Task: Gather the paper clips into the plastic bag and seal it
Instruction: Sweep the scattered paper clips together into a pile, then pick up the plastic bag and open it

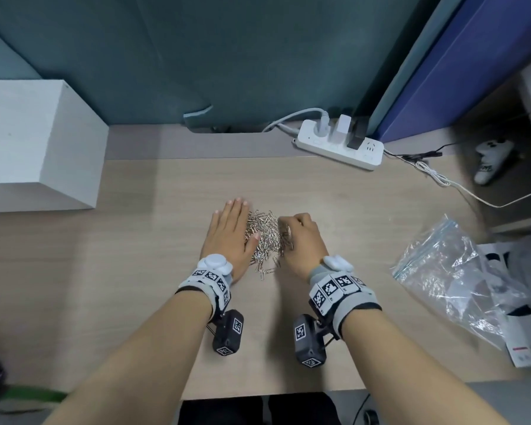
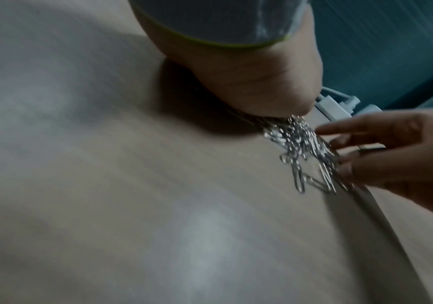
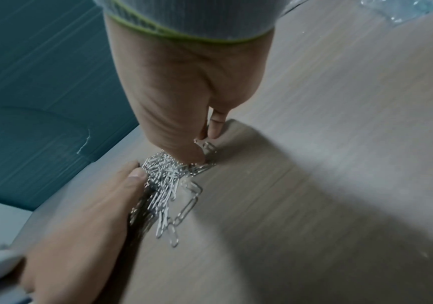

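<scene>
Silver wire paper clips (image 1: 264,237) lie heaped on our wood-grain desk (image 1: 154,271), partly hidden under our flat, straight-fingered left hand (image 1: 232,233). Our right hand (image 1: 301,237) curls round a bunch of them. Well to the right lies the crinkled clear zip bag (image 1: 448,277), its contents hard to make out.

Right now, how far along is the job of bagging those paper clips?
Early. Done: the paper clips are heaped in one pile on the desk. In hand: the flat left hand banks the pile while the right hand curls fingers into it. Left: filling and sealing the plastic bag lying off to the right.
</scene>
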`<state>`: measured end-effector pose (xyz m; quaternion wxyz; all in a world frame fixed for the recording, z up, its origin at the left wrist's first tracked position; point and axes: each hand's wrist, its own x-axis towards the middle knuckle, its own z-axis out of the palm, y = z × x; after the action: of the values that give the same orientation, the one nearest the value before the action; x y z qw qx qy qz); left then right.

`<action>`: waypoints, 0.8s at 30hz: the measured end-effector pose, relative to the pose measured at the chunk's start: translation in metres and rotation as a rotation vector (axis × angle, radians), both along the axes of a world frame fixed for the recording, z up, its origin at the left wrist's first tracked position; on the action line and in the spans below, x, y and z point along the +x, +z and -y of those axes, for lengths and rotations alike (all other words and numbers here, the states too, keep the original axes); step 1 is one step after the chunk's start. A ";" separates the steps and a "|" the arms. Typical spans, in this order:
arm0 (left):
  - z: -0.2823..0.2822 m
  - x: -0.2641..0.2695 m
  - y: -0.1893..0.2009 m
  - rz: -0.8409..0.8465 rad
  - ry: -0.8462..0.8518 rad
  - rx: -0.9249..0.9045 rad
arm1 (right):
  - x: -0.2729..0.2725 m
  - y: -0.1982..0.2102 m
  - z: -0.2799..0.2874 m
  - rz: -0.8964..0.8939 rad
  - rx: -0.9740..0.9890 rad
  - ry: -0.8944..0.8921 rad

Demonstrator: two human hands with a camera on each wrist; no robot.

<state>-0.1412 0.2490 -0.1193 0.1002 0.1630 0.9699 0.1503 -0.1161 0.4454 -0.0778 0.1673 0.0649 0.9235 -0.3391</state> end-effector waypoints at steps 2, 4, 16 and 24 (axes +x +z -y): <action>-0.005 0.014 0.003 0.006 -0.067 0.021 | 0.007 -0.001 0.008 0.007 -0.055 0.032; -0.009 0.026 0.007 0.025 -0.134 0.039 | 0.011 0.000 0.012 -0.005 -0.099 0.038; -0.018 0.016 -0.004 -0.025 -0.129 -0.011 | -0.008 -0.002 0.002 -0.013 0.100 0.119; -0.047 0.015 0.027 -0.029 -0.141 0.055 | 0.009 0.030 -0.039 -0.065 0.232 -0.152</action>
<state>-0.1257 0.2964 -0.0919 0.0920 0.2356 0.9529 0.1672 -0.1076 0.4841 -0.0474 0.1023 0.1425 0.9539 -0.2435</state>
